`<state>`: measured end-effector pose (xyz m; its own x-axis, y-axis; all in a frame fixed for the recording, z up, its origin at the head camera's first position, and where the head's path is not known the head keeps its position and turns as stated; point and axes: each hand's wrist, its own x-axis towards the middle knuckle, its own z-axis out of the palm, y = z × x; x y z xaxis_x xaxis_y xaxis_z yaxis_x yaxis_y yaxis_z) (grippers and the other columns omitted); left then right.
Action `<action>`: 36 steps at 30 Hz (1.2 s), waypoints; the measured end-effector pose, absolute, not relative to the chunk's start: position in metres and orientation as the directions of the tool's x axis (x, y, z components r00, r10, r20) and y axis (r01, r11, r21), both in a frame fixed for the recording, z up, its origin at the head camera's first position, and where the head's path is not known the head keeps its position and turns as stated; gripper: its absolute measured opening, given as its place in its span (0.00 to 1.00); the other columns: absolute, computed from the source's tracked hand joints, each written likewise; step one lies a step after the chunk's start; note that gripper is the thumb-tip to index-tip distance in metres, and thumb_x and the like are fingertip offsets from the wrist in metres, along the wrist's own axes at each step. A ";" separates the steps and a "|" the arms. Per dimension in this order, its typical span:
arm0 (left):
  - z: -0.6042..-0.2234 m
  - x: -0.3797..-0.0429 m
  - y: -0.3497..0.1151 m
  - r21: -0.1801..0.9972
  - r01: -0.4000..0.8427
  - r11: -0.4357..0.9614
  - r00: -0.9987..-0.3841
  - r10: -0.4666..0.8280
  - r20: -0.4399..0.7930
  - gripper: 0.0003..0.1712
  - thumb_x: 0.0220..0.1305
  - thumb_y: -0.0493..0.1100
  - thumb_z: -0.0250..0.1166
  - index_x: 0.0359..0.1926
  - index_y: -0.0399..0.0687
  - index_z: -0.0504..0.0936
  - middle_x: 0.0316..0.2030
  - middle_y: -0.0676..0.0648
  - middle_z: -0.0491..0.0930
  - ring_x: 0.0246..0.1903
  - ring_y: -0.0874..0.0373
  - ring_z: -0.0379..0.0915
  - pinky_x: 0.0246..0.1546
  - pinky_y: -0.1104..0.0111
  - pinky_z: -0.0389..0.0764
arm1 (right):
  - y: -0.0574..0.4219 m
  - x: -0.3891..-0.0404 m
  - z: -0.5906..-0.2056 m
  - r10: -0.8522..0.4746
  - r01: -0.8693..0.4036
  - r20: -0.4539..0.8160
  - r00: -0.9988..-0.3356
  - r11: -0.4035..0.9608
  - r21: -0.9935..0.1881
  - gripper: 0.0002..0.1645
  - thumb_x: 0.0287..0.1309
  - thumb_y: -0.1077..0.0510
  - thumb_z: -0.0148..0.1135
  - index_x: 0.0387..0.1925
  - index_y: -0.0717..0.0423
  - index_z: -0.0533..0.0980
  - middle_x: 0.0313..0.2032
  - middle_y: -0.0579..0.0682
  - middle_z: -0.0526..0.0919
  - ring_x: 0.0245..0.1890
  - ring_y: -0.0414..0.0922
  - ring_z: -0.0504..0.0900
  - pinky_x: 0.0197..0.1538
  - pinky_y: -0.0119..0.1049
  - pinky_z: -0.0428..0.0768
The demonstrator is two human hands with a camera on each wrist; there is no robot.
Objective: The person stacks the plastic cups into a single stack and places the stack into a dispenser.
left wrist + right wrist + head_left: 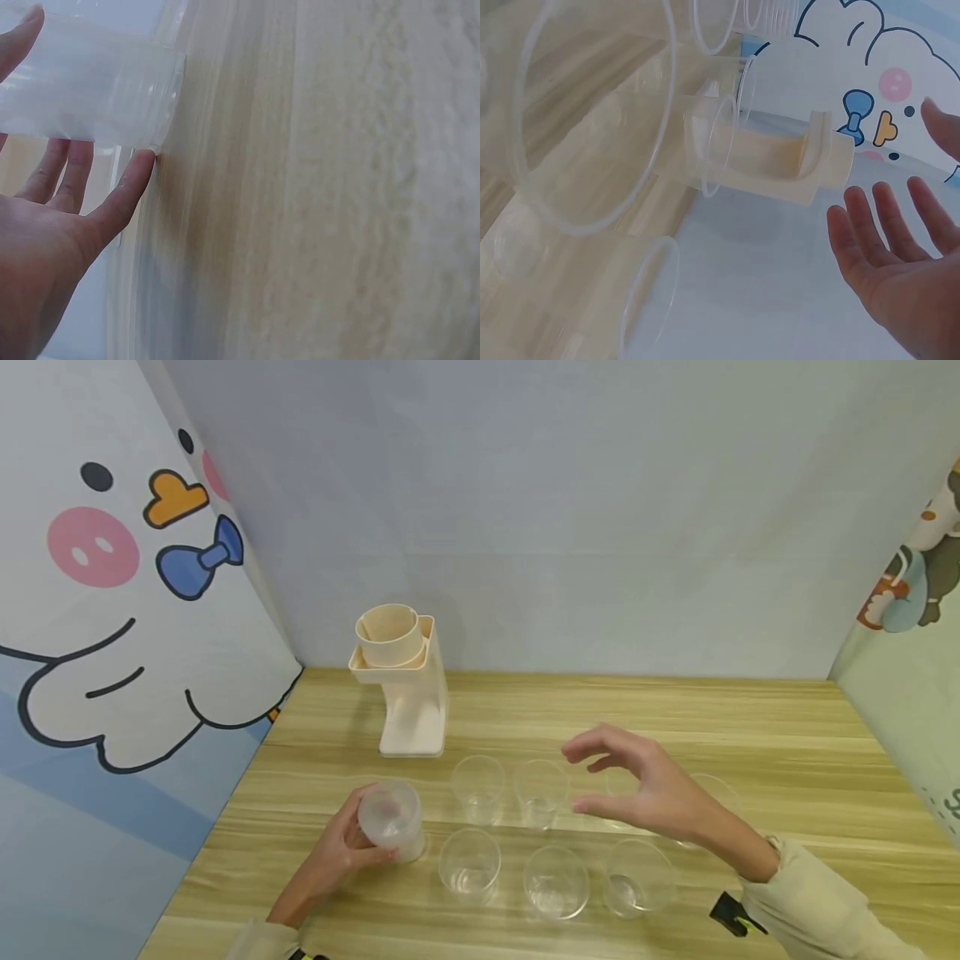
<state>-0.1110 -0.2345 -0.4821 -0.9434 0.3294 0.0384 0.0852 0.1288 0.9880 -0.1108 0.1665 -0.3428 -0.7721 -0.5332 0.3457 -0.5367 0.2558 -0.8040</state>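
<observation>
Cream sleeves come closest to the head camera, the right sleeve (817,902) running in from 5 o'clock on a clock face laid over that view. It leads to the right hand (652,781), at 4 o'clock from the centre, its thumb and fingers spread with a gap between them. Its fingertips lie just at 3 o'clock from the second cup of the back row.

At 7 o'clock from the centre, the left hand (341,852) grips a nested stack of clear plastic cups (392,817), thumb on one side and fingers on the other. The stack's lower end is close to the wood-grain desk (247,860); I cannot tell whether they touch.

Single clear cups stand in two rows from the stack: four in the back row (542,793) toward 3 o'clock, two partly hidden by the right hand and wrist, and three in the front row (556,882) toward 4 o'clock.

Straight at 12 o'clock from the stack stands a cream plastic cup dispenser (412,710) with a round collar on top. A cartoon-bird backdrop (112,643) fills 9 o'clock.
</observation>
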 end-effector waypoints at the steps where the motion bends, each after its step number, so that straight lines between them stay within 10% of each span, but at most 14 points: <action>1: -0.482 -0.111 -0.235 0.988 0.086 0.127 -0.943 0.330 0.040 0.48 0.44 0.31 0.74 0.66 0.46 0.59 0.59 0.42 0.63 0.56 0.58 0.64 0.51 0.68 0.72 | 0.168 -0.110 -0.343 -0.530 -0.537 0.349 -0.773 0.254 -0.804 0.30 0.46 0.64 0.73 0.52 0.49 0.73 0.50 0.44 0.77 0.51 0.49 0.76 0.50 0.38 0.77; 36: -0.483 -0.110 -0.235 0.991 0.059 0.121 -0.948 0.318 0.018 0.50 0.43 0.30 0.75 0.66 0.45 0.59 0.59 0.41 0.62 0.56 0.59 0.65 0.50 0.68 0.73 | 0.222 -0.084 -0.361 -0.353 -0.477 0.369 -0.860 0.299 -0.826 0.32 0.41 0.73 0.72 0.51 0.58 0.73 0.51 0.50 0.77 0.52 0.45 0.74 0.55 0.33 0.72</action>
